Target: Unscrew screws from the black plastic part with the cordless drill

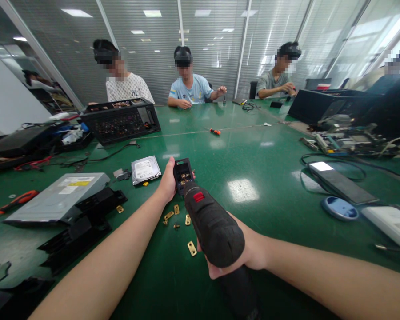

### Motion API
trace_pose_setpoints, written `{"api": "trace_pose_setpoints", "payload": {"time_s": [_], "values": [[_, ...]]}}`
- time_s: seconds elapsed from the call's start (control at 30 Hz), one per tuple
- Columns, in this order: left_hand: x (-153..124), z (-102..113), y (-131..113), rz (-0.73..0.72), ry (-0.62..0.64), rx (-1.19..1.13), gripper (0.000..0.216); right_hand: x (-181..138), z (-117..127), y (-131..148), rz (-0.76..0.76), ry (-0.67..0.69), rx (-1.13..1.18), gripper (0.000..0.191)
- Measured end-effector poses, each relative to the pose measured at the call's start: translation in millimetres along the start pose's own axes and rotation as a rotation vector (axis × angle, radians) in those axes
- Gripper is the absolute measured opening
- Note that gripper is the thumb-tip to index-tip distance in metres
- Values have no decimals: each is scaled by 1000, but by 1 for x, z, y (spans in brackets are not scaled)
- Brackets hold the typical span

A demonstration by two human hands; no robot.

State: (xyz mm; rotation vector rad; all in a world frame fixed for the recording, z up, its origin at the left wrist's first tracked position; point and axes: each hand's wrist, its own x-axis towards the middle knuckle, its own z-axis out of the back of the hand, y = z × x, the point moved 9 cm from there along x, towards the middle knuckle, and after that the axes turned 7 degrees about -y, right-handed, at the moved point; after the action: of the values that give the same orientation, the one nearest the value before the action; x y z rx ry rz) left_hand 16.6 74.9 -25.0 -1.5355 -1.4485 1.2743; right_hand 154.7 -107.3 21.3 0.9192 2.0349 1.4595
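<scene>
Head view: your left hand (167, 182) grips a small black case (183, 169) by its side, with the open face turned toward you. Your right hand (250, 249) is wrapped around the handle of a power drill (215, 229). The two hands are apart, joined only by the work: the drill's nose points at the near end of the case, over the green table (246, 146). The drill's body hides its tip, so whether a bit touches anything cannot be told; nor can you tell whether the case rests on the tabletop.

Inside the case sit some brass bits (183, 179). Below it, brass plates (191, 249) and a few loose screws (176, 226) lie between your forearms, just beside the drill.

The step looks like drill work at the case. To do it well, brace the case firmly, keep your left fingers clear of the nose, line the drill up straight, and squeeze the trigger gently; a slanted tip could slip. Tilting the case too far could spill the bits, and a careless elbow might scatter the plates.
</scene>
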Motion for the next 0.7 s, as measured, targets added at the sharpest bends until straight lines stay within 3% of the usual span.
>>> {"api": "trace_pose_setpoints", "payload": {"time_s": [0.7], "values": [[1,0,2,15,-4,26,73,0,-2,0,-17,16,-3,55]]}}
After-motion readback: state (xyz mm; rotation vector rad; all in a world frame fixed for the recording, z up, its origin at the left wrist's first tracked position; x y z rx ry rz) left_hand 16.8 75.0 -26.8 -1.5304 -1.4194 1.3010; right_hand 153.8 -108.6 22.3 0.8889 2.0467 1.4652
